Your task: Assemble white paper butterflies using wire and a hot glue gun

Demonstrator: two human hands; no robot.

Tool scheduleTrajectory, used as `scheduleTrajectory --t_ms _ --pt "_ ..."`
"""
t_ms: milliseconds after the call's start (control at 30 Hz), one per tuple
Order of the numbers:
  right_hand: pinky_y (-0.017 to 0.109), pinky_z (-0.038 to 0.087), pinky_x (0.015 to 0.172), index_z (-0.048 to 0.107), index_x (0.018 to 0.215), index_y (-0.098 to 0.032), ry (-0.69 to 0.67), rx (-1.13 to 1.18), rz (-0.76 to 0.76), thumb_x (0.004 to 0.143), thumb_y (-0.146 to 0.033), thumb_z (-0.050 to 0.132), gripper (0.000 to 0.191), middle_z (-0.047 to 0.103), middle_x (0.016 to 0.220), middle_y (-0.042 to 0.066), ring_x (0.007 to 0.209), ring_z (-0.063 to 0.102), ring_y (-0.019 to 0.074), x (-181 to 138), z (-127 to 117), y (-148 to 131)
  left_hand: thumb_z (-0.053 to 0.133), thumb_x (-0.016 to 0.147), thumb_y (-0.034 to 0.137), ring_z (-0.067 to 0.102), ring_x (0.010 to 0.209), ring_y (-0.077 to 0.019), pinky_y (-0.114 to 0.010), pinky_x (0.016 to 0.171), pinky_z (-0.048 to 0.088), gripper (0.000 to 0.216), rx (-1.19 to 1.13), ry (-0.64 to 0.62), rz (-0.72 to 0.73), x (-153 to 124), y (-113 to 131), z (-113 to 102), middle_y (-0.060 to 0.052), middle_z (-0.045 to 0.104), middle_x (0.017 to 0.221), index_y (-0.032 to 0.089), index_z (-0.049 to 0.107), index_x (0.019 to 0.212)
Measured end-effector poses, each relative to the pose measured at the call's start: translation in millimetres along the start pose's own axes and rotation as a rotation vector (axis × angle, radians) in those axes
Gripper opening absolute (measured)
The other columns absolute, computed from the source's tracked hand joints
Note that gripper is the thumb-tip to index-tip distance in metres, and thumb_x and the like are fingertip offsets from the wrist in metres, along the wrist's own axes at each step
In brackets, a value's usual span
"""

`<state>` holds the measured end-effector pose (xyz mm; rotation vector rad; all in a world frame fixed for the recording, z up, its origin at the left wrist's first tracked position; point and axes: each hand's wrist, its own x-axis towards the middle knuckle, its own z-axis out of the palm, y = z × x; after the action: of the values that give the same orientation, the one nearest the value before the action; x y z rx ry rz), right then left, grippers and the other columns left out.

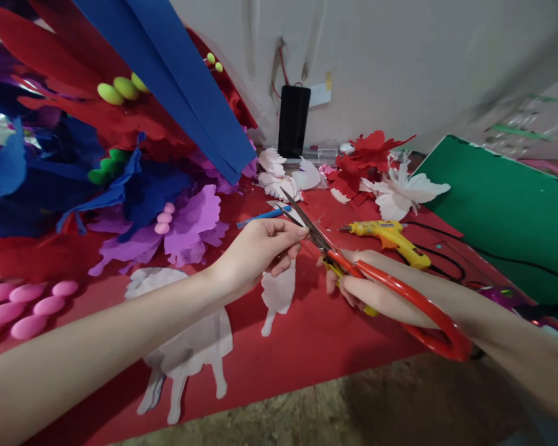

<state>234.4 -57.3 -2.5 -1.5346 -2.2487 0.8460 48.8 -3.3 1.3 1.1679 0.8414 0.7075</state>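
My right hand (353, 285) grips scissors (385, 282) with large red loop handles, their blades pointing up and away, slightly apart. A yellow object (333, 267), partly hidden, is also within that hand's fingers; its kind is unclear. My left hand (270, 244) is closed in a pinch, fingertips right beside the scissor blades. Whatever lies between those fingertips is too small or hidden to make out. Below the left hand lies a white scalloped cutout (279, 291) with a tail. Larger white wing-shaped cutouts (190, 341) are stacked under my left forearm.
A yellow glue gun (390, 238) with a black cord lies at right, before a green board (497, 210). Purple (193, 223), blue and red butterfly shapes crowd the left. Blue strips (167, 74) jut overhead. A phone (294, 121) leans on the wall near white butterflies (407, 189).
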Motion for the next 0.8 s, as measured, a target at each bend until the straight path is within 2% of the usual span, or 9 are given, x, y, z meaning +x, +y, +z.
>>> scheduleTrajectory --t_ms 33,133,333,433,600,700,800 --pt "0.021 0.033 0.041 0.05 0.065 -0.017 -0.043 0.001 0.05 0.082 -0.019 0.039 0.02 0.053 0.053 -0.002 0.043 0.044 0.0069 1.4 -1.6 -7.2 0.049 0.086 0.009 0.029 0.028 0.0013 -0.014 0.034 0.019 0.033 -0.001 0.002 0.001 0.5 -0.9 -0.1 0.008 0.041 0.041 0.013 0.047 0.054" --pt "0.023 0.032 0.043 0.041 0.06 -0.017 -0.046 0.015 0.105 0.087 -0.025 0.038 0.028 0.051 0.052 -0.002 0.043 0.042 0.0068 4.3 -4.6 -18.4 0.049 0.087 0.011 0.028 0.028 0.0018 -0.014 0.035 0.019 0.033 -0.003 0.01 0.0 2.2 -3.3 -0.5 0.008 0.041 0.042 0.013 0.047 0.054" --pt "0.025 0.033 0.046 0.042 0.058 -0.018 -0.029 0.01 0.094 0.087 -0.032 0.044 0.032 0.044 0.047 -0.003 0.041 0.039 0.0075 4.9 -3.6 -2.2 0.047 0.088 0.01 0.027 0.027 0.0028 -0.014 0.034 0.017 0.035 -0.014 0.033 -0.022 4.0 -3.1 -1.1 0.008 0.041 0.043 0.012 0.045 0.053" --pt "0.023 0.032 0.044 0.043 0.061 -0.018 -0.065 0.096 0.128 0.086 -0.036 0.046 0.031 0.045 0.05 -0.003 0.042 0.04 0.0073 8.0 0.1 3.8 0.046 0.089 0.01 0.026 0.027 0.0026 -0.014 0.034 0.016 0.038 -0.022 0.033 -0.033 3.5 -2.4 -1.6 0.009 0.038 0.041 0.013 0.043 0.052" --pt "0.022 0.023 0.037 0.033 0.062 -0.018 0.064 0.204 0.239 0.086 -0.05 0.041 0.04 0.033 0.045 -0.006 0.035 0.028 0.0046 20.5 7.8 2.2 0.046 0.09 0.012 0.026 0.027 0.0016 -0.015 0.035 0.018 0.038 -0.037 0.03 -0.043 2.4 -1.5 -1.9 0.009 0.035 0.039 0.014 0.042 0.052" --pt "0.021 0.021 0.037 0.032 0.058 -0.018 0.069 0.14 0.269 0.085 -0.053 0.04 0.045 0.032 0.043 -0.005 0.035 0.028 0.0044 25.8 -0.8 0.5 0.047 0.089 0.013 0.026 0.029 0.0017 -0.015 0.035 0.018 0.034 -0.052 0.036 -0.048 2.0 -1.8 -1.6 0.009 0.037 0.041 0.014 0.043 0.055" --pt "0.021 0.024 0.042 0.039 0.059 -0.017 0.148 -0.12 0.193 0.082 -0.054 0.045 0.044 0.039 0.047 -0.003 0.04 0.035 0.0052 33.5 -22.7 8.8 0.047 0.089 0.014 0.025 0.031 0.0016 -0.015 0.035 0.016 0.032 -0.069 0.038 -0.057 2.3 -3.1 -1.4 0.009 0.038 0.045 0.014 0.043 0.057"
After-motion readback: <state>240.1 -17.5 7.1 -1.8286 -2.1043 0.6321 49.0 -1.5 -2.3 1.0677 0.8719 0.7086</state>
